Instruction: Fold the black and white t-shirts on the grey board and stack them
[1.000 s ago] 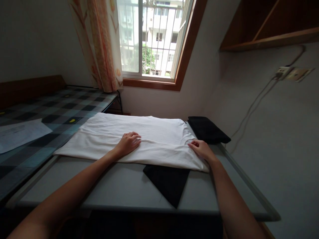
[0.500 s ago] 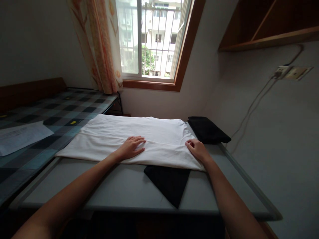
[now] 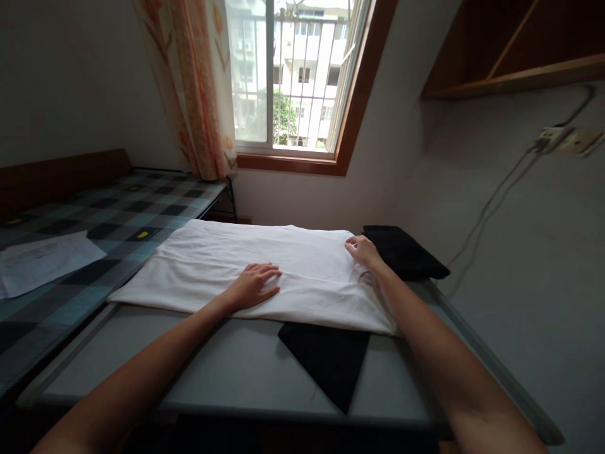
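A white shirt (image 3: 302, 252) lies spread across the grey table, its near part forming a folded layer with a crease running sideways. My left hand (image 3: 255, 284) rests flat on the near middle of it, fingers stretched out. At the shirt's far right corner, my right hand (image 3: 363, 251) has its fingers bent together on the cloth. A small gap shows in the fabric at the right edge beside my right wrist. From under the near hem sticks out a black cloth (image 3: 328, 359), pointed toward me; the rest of it is covered.
Folded black fabric (image 3: 404, 252) lies at the table's back right, beside my right hand. To the left is a bed with a checked cover (image 3: 113, 214) and paper sheets (image 3: 51, 258). The table's bare front (image 3: 212, 372) is nearest me. Cables (image 3: 491, 208) hang on the right wall.
My right hand has moved away from me along the shirt's right edge to its far corner. The left hand stays on the cloth. The view has shifted slightly.
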`<state>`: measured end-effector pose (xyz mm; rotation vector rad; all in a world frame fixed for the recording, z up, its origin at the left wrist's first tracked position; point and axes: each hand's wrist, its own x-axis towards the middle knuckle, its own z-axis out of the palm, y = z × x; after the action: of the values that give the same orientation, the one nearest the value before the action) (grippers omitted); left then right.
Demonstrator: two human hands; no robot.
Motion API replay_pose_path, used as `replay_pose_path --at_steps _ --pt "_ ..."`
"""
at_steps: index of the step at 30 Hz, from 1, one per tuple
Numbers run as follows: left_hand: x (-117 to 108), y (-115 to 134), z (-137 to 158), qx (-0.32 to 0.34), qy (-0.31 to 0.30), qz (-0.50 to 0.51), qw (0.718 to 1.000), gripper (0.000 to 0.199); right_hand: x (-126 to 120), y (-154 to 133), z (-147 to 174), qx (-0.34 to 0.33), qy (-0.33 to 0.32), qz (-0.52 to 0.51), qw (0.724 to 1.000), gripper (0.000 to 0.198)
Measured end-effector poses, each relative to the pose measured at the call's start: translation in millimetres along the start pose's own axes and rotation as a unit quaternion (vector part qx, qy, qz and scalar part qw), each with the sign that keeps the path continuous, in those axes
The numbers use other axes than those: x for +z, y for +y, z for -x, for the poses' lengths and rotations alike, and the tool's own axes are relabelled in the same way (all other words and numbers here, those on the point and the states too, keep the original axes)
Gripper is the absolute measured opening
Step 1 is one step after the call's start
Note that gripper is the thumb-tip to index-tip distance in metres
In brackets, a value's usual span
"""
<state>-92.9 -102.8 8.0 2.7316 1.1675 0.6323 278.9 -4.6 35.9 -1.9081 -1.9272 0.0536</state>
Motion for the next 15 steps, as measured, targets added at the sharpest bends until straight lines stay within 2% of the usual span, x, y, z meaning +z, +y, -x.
replay_pose_path --at_steps 6,12,15 --pt "0.2 -0.1 -0.7 -0.005 0.011 0.012 1.0 0.039 7.1 7.9 -44.2 0.12 -0.011 -0.002 0.993 0.037" --pt "0.6 1.8 -1.1 -0.021 0.012 0.008 1.0 0.036 20.9 14.3 -65.3 0.123 -0.008 -0.016 0.992 0.034" --pt "0.8 3.1 -1.8 -0.027 0.015 0.01 0.999 0.034 25.3 12.8 -74.8 0.155 -0.003 -0.033 0.987 0.03"
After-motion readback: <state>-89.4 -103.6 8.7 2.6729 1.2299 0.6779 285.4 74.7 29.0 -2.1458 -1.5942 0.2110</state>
